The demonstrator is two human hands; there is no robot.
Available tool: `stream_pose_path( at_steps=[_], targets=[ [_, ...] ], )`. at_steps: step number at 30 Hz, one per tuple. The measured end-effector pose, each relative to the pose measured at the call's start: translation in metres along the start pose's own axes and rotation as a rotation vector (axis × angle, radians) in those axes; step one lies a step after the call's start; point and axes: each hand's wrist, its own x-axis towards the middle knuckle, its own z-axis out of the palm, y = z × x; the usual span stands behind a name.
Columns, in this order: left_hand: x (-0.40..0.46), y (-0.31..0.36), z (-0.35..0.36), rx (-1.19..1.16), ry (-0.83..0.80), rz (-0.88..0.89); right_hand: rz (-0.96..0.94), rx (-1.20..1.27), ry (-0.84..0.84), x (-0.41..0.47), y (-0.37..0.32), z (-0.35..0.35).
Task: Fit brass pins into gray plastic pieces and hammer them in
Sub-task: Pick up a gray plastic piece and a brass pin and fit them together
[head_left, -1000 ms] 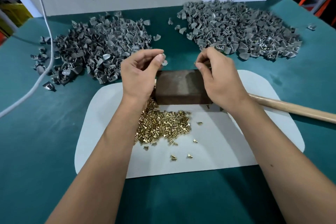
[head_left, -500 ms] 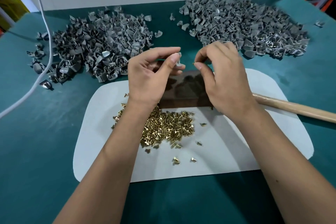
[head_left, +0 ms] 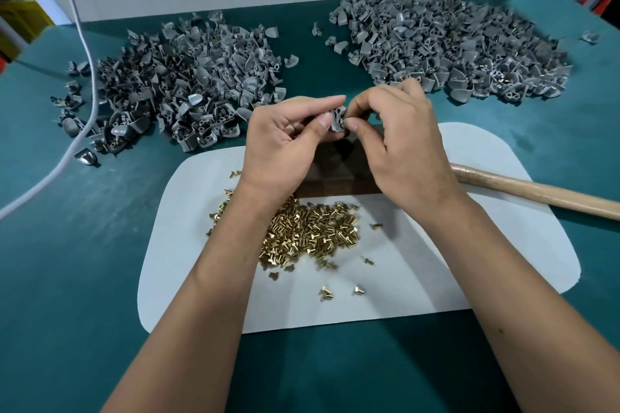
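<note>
My left hand pinches a small gray plastic piece between thumb and fingers, above a dark brown block. My right hand meets it from the right, thumb and forefinger pressed against the piece's holed face; a brass pin between those fingertips is barely visible. A heap of brass pins lies on the white mat below my wrists. Two piles of gray pieces sit at the back: the left pile and the right pile.
A wooden hammer handle runs off to the right from behind my right hand, its head hidden. A white cable hangs down over the left pile. The table is covered in teal cloth. A few loose pins lie scattered on the mat.
Both hands have come together over the block; the right fingertips, apart from the left before, now touch the gray piece held in the left hand.
</note>
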Motion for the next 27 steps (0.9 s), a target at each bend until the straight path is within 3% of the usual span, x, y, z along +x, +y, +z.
stream_pose_path(
  at_steps=[14, 27],
  targets=[
    [0.0001, 0.0021, -0.0002, -0.089, 0.024, -0.026, 0.076, 0.129, 0.019, 0.0004, -0.0019, -0.0005],
    [-0.0013, 0.0042, 0.0028, -0.138, 0.054, -0.072, 0.106, 0.028, 0.035, -0.0009, -0.0094, 0.0018]
  ],
)
